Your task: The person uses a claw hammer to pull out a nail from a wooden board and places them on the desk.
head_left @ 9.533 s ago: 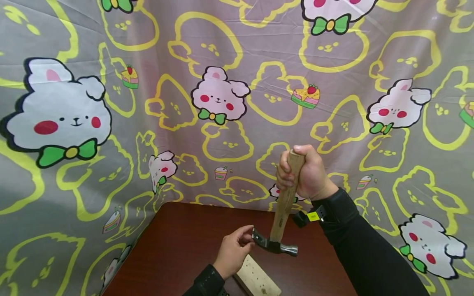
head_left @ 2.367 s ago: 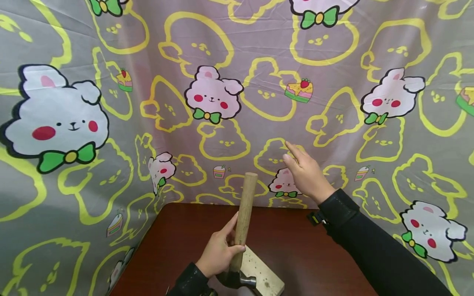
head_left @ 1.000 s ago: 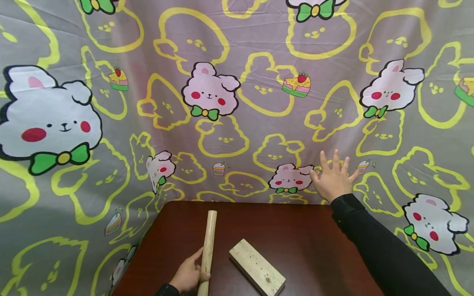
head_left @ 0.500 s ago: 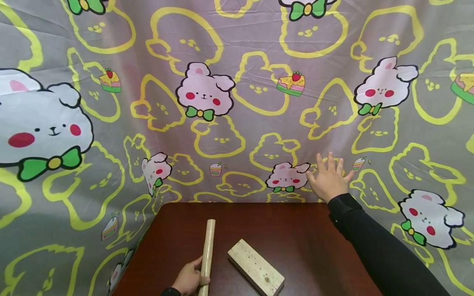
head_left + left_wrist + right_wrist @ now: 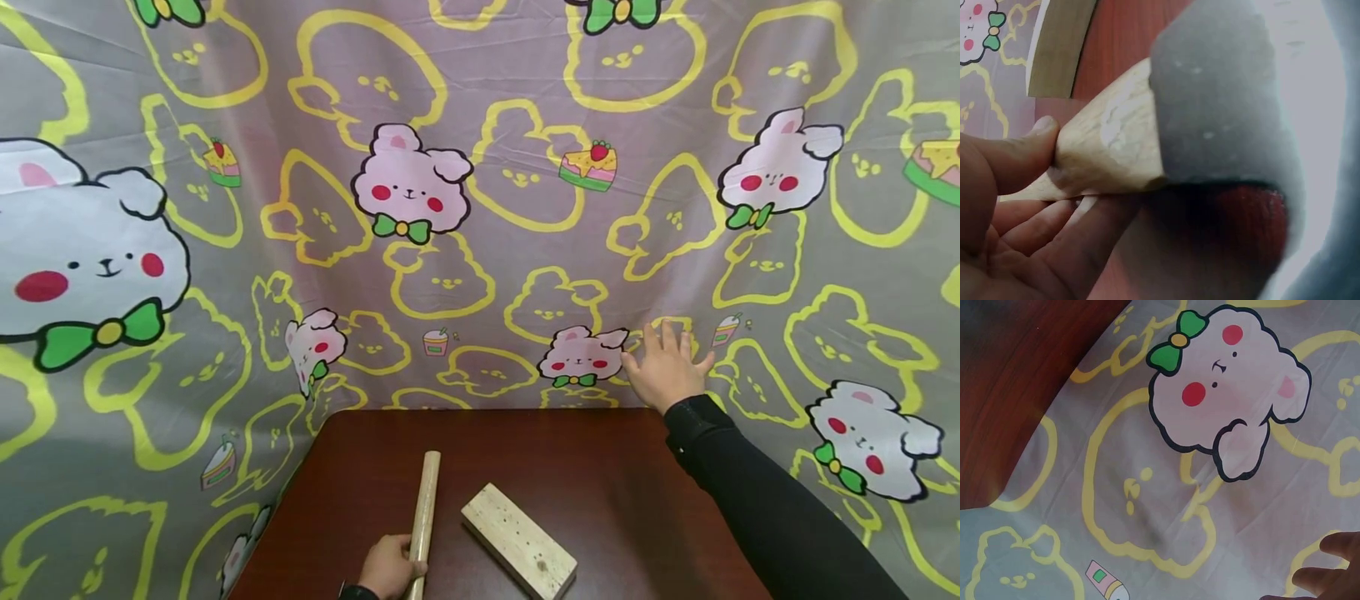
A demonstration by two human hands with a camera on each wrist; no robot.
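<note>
While the hammer (image 5: 423, 508) lies on the desk (image 5: 600, 467) with its wooden handle pointing away, the left hand (image 5: 388, 567) grips that handle near the head. Just beside it to the right lies a wooden block (image 5: 519, 540). The right hand (image 5: 666, 367), fingers spread and holding nothing, is raised before the printed cloth (image 5: 480, 208).
</note>
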